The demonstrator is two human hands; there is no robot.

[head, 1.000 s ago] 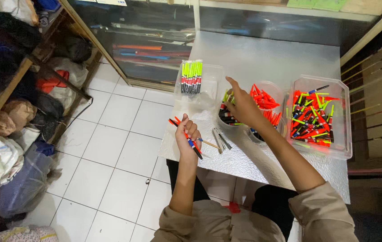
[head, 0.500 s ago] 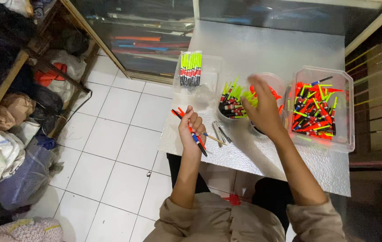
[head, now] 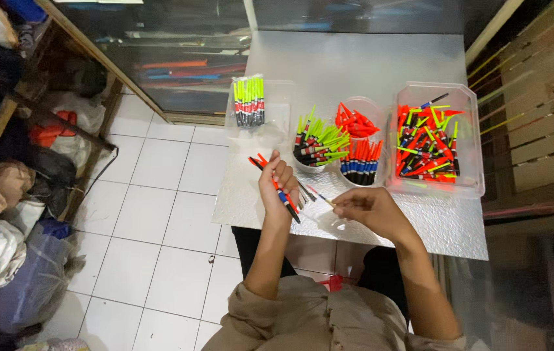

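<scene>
Near the front edge of the silver table (head: pixel 381 71), the left hand (head: pixel 277 192) is curling shut around a small bundle of fishing floats (head: pixel 276 188), their orange tips sticking out past the knuckles toward the table's left side and the dark blue ends pointing down toward the person. Just beside it, the right hand (head: pixel 368 209) is pinching a single thin float (head: pixel 321 197) between thumb and fingertips, the other fingers folding loosely in; the float's slim stem is pointing toward the left hand, and the two hands are sitting close but apart. Between them, a few dark slender pieces (head: pixel 304 190) are lying flat on the table. Farther back, toward the middle of the table, a round tub of yellow-green-tipped floats (head: pixel 319 144) is standing beside a round tub of orange-tipped floats with blue bodies (head: pixel 360 162), and a clear cup of loose orange tips (head: pixel 355 121) is sitting just behind them. At the right side, a clear rectangular bin (head: pixel 465 188) is holding a jumble of orange and yellow floats. Toward the back left corner, a packet of yellow-green floats (head: pixel 248 101) is lying on a clear lid (head: pixel 277 117). Beyond the left edge, white floor tiles (head: pixel 160 214) are running up to a wooden rack of bags (head: pixel 4 195).
</scene>
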